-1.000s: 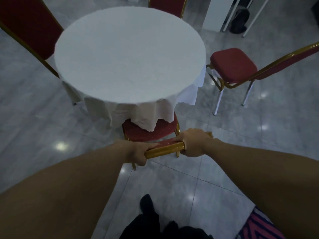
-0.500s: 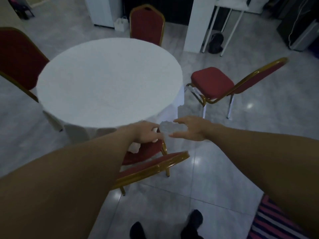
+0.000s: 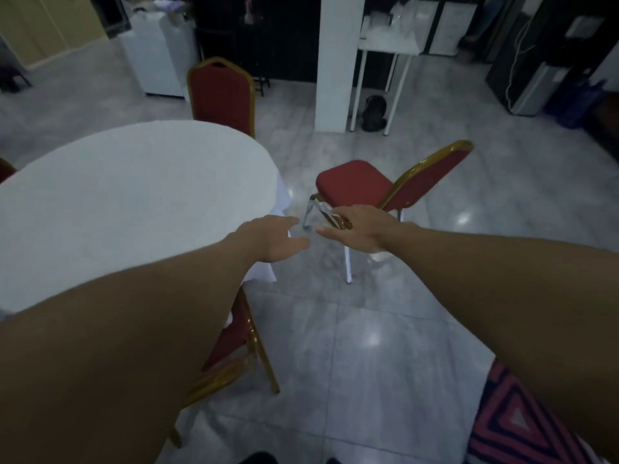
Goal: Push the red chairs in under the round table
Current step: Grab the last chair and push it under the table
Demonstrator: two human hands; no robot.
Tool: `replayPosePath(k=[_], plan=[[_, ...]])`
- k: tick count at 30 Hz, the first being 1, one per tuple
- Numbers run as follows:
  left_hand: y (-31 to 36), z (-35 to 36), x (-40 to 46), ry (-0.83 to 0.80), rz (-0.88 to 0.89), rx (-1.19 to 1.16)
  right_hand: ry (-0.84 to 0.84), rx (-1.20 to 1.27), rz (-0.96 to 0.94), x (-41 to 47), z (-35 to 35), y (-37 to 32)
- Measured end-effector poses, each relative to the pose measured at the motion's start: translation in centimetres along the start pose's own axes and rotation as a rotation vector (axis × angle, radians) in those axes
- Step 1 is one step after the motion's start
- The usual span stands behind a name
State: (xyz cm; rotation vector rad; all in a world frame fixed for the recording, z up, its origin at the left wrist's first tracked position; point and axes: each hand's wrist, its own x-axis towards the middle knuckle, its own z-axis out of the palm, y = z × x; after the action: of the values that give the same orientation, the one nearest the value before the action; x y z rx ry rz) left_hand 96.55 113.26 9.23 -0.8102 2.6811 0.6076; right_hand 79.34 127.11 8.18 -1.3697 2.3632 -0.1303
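Note:
The round table (image 3: 127, 195) with its white cloth fills the left. A red chair with a gold frame (image 3: 234, 343) is tucked under the table's near edge, partly hidden by my left forearm. A second red chair (image 3: 358, 184) stands out on the floor to the right of the table, its back turned away from it. A third red chair (image 3: 221, 95) stands at the table's far side. My left hand (image 3: 271, 239) and my right hand (image 3: 358, 229) are stretched out in the air between the table and the second chair, fingers apart, holding nothing.
A white pillar (image 3: 338, 61) rises behind the second chair, with a white-legged side table (image 3: 392, 45) and a dark bag (image 3: 373, 113) beside it. A white cabinet (image 3: 157, 51) stands at the back left. A striped rug (image 3: 522, 426) lies at the lower right.
Both hands let go of the near chair's back and lifted into the air. The view has swung right and up, towards the chair standing out on the floor.

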Motion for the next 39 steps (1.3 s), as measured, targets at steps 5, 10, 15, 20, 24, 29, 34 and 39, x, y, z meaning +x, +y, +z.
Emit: replayPosePath(k=[5, 10, 15, 20, 24, 29, 34, 39], plan=[[6.1, -1.5, 5.6, 0.021, 0.043, -0.007, 0.025, 0.046, 0.025, 0.5, -3.7, 6.7], [10.4, -2.3, 13.1, 0.014, 0.096, 0.011, 0.028, 0.043, 0.118, 3.3, -6.5, 13.2], [15.0, -3.9, 22.0, 0.0, 0.111, 0.018, 0.035, 0.039, 0.167, 6.5, -9.9, 20.3], [19.9, -5.1, 28.5, -0.027, 0.127, 0.03, 0.086, 0.082, 0.197, 9.3, -12.2, 27.0], [23.2, -5.1, 32.9, -0.047, 0.144, 0.061, 0.096, 0.102, 0.23, 11.0, -14.0, 32.1], [27.8, -3.9, 39.0, -0.06, 0.112, 0.045, 0.059, 0.065, 0.213, 13.7, -16.6, 39.8], [32.2, -2.2, 44.4, -0.044, 0.029, -0.006, 0.025, 0.056, 0.126, 17.0, -18.7, 47.5], [35.2, -0.9, 48.0, -0.052, -0.07, -0.051, -0.041, -0.034, 0.045, 21.4, -20.2, 53.1]])
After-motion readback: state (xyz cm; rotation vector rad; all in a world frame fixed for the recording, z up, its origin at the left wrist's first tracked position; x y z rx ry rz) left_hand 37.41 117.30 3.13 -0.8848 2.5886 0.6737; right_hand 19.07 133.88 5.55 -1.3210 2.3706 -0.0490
